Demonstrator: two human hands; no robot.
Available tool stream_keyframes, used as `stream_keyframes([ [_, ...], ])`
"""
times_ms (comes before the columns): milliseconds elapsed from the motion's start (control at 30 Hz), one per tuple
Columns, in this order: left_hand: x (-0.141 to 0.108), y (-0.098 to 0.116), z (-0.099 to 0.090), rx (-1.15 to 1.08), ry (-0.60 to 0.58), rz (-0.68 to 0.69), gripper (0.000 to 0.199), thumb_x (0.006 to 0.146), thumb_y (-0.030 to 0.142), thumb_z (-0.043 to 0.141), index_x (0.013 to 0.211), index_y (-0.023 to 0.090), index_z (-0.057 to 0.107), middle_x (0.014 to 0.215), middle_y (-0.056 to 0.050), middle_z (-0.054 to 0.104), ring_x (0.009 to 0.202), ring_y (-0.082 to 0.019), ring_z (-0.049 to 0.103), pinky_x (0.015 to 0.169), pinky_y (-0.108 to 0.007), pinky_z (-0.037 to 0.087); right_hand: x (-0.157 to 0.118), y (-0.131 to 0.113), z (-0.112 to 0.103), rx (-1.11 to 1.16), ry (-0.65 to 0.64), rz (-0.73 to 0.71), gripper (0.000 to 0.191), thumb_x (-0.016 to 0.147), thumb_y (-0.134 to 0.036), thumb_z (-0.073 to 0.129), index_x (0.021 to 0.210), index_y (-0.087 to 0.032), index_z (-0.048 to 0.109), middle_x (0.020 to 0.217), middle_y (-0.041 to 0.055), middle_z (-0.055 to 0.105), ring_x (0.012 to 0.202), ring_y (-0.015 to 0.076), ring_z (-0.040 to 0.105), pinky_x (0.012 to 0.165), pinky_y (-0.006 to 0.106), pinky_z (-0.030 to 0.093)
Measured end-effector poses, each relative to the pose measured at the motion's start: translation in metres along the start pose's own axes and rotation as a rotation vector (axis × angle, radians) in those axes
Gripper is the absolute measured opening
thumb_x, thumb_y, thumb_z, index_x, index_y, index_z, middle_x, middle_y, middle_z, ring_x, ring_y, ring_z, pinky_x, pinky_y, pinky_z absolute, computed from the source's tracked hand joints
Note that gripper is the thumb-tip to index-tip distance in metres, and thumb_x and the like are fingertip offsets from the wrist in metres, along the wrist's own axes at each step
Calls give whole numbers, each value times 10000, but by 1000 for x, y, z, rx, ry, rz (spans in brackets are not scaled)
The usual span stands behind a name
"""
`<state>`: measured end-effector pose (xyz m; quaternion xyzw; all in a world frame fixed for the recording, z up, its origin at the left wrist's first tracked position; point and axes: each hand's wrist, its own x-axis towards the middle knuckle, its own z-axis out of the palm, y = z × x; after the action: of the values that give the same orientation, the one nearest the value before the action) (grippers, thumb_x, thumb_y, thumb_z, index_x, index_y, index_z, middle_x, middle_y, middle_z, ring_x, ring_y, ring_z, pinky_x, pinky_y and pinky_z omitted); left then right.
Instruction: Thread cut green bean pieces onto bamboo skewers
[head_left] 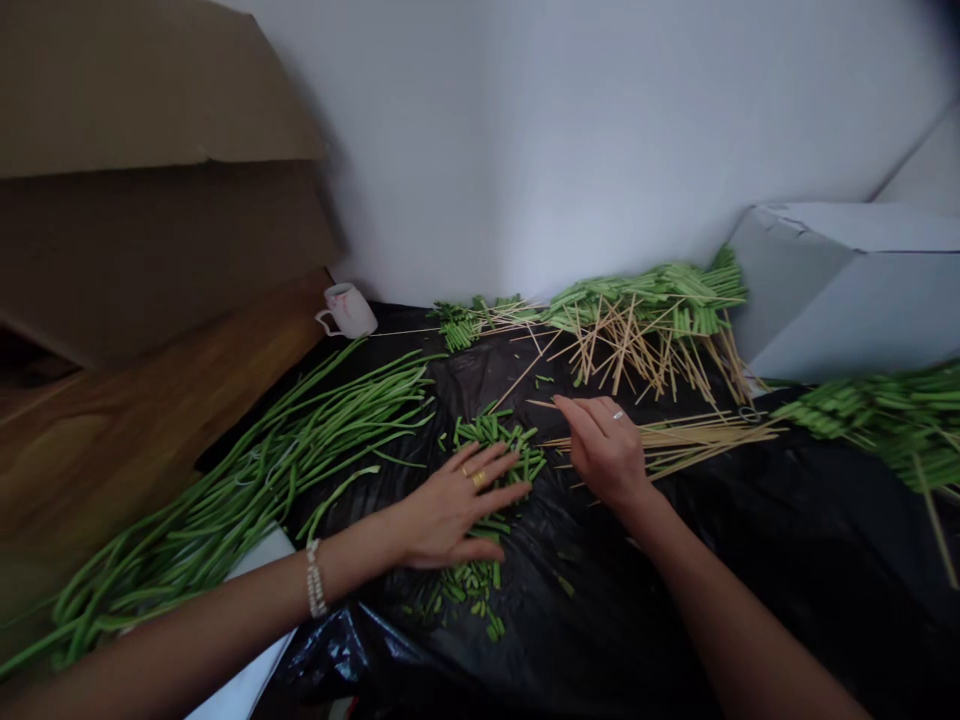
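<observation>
My left hand (pixel 461 505) lies with its fingers spread over a pile of short cut green bean pieces (pixel 480 580), partly covering them. To the right of it, my right hand (pixel 606 448) is pinched on a thin bamboo skewer (pixel 541 404), whose tip sticks out leftward past the fingertips. Just beneath and beyond this hand lies a bunch of loose bamboo skewers (pixel 705 437). Long uncut green beans (pixel 247 480) stretch along the left side, passing under my left forearm.
Skewered bean pieces (pixel 660 295) are stacked against the wall, with a smaller group (pixel 459 328) left of them. More lie at the right (pixel 892 410). A white mug (pixel 349 310), a cardboard box (pixel 165 230) and a white box (pixel 855 290) surround the black plastic sheet (pixel 750 560).
</observation>
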<state>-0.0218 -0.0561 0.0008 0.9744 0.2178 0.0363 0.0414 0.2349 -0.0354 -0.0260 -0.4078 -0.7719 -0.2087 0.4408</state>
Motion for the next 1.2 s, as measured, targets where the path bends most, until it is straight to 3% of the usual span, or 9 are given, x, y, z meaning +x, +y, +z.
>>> stream_keyframes([
  [133,1,6,11,19,-7,40,829,788,680,468,1469,242,289,1535,-144,273,1425,-333,174,1134,-537,119,0,-2,0,4,-6,-11,469,824,-21,444,1265,-153,534,949,97,658,870,197,559,800,340,457],
  [300,15,-27,5,158,176,-158,641,882,500,480,1439,216,340,1525,-146,293,1423,-307,184,1131,-513,142,-1,-4,0,-1,-6,-8,445,823,-17,456,1239,-144,551,941,99,659,862,197,559,788,338,462],
  [433,-3,-46,-18,91,292,-387,416,922,436,434,1188,152,582,1230,-152,575,1196,-268,487,1012,-416,357,-1,-5,0,5,11,-14,438,819,-15,469,1228,-145,556,931,99,659,851,196,562,778,337,466],
  [500,-20,-46,-28,2,210,-515,363,942,412,390,939,150,641,932,-103,647,928,-222,591,848,-355,436,-1,-5,1,10,6,-12,447,814,-14,478,1234,-149,551,938,97,658,854,197,561,785,339,468],
  [600,-43,-36,-35,-241,-25,-599,309,888,449,489,789,182,611,736,-23,624,666,-157,568,613,-270,406,-1,-7,1,23,-9,-16,462,808,-14,488,1244,-156,544,949,94,657,868,200,562,803,344,469],
  [667,-53,-25,-36,-390,-180,-562,188,817,392,599,838,205,593,701,20,609,615,-137,551,549,-243,367,-2,-9,1,30,-14,-24,472,807,-13,485,1252,-158,539,952,94,657,872,200,562,810,345,469],
  [733,-58,-12,-36,-427,-240,-515,158,768,257,628,912,225,573,734,34,601,643,-134,555,558,-232,367,-3,-10,1,37,-16,-34,477,810,-16,479,1263,-155,533,952,95,658,872,199,562,811,343,469],
  [933,-55,6,-36,-169,-239,-387,299,718,107,550,981,249,552,1013,-25,548,853,-182,572,701,-279,414,-4,-11,3,52,-26,-26,453,827,-41,466,1257,-160,544,961,97,659,880,199,562,817,343,465],
  [1200,-50,10,-24,153,-218,-182,80,788,154,539,847,200,512,910,-49,572,786,-203,571,690,-332,432,-5,-10,4,58,-30,-15,434,845,-60,439,1248,-167,557,952,90,663,869,192,563,810,339,462],
])
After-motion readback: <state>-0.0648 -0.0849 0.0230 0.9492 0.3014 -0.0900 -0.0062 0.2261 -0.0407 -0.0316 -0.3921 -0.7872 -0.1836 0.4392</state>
